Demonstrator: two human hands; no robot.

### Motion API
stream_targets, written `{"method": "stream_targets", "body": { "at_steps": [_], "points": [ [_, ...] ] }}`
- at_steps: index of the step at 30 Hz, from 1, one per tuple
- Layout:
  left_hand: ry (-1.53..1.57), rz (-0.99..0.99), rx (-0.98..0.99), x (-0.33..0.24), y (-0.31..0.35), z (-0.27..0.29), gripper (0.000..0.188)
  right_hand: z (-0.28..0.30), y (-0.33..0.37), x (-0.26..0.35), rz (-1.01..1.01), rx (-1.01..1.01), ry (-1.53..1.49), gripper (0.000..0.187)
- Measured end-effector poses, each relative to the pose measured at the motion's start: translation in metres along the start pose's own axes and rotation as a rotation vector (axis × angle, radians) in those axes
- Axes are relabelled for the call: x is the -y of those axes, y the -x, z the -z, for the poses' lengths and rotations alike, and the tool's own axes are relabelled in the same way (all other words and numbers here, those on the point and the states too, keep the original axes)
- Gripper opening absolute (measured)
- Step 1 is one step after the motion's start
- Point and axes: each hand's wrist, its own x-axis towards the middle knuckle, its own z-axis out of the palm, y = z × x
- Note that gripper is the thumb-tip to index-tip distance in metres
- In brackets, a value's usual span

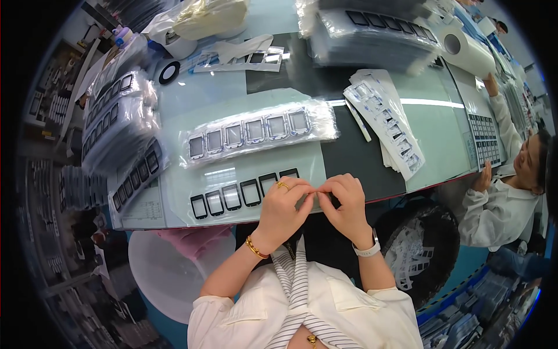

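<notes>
Both hands meet over the front edge of the table, fingertips pinched together. My left hand point(283, 210), with a ring and a gold bracelet, is closed; what it pinches, if anything, is too small to make out. Against it, my right hand point(344, 205), wearing a watch, is pinched the same way. Just beyond my left hand lies a row of several black rectangular frames point(250, 192) on the glass-like table top, its right end partly hidden by the fingers. Farther back rests a plastic-wrapped stack of similar framed pieces point(254, 131).
Layered plastic sheets point(119, 131) with black frames rise at left; another tall stack point(372, 41) stands at the back. White cut-out strips point(386, 125) lie at right, a tape roll point(169, 72) back left. Below are a white tub point(157, 273) and a black bin point(427, 250). A co-worker point(505, 192) sits right.
</notes>
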Motion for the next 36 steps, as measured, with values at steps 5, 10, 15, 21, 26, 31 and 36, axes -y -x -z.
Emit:
{"method": "stream_targets", "body": {
  "at_steps": [5,10,15,21,26,31,36],
  "points": [
    [0.021,0.019,0.011,0.0016,0.0002,-0.0006,0.011,-0.0002,0.0008,-0.0021,0.004,0.001,-0.004,0.01],
    [-0.057,-0.015,0.02,0.0019,0.0026,-0.0021,0.012,-0.0008,0.0001,-0.0009,0.01,-0.001,-0.006,0.011],
    [-0.099,-0.099,-0.03,0.0,0.0006,-0.0025,0.015,-0.0035,0.0006,-0.0024,0.018,-0.013,0.019,0.011],
    [-0.081,-0.098,-0.047,-0.0001,0.0024,-0.0025,0.015,-0.0025,-0.0012,0.0037,0.006,-0.012,0.016,0.012],
    [-0.087,-0.098,-0.057,0.0008,0.0041,-0.0044,0.015,-0.0026,-0.0013,0.0048,0.009,-0.012,0.016,0.012],
    [-0.085,-0.085,-0.068,0.0013,0.0043,-0.0063,0.015,-0.0043,-0.0006,0.0027,0.011,-0.019,0.033,0.013],
    [-0.037,-0.042,-0.056,0.0027,0.0034,-0.0049,0.014,-0.0043,0.0001,0.0025,-0.007,-0.021,0.054,0.012]
  ]
}}
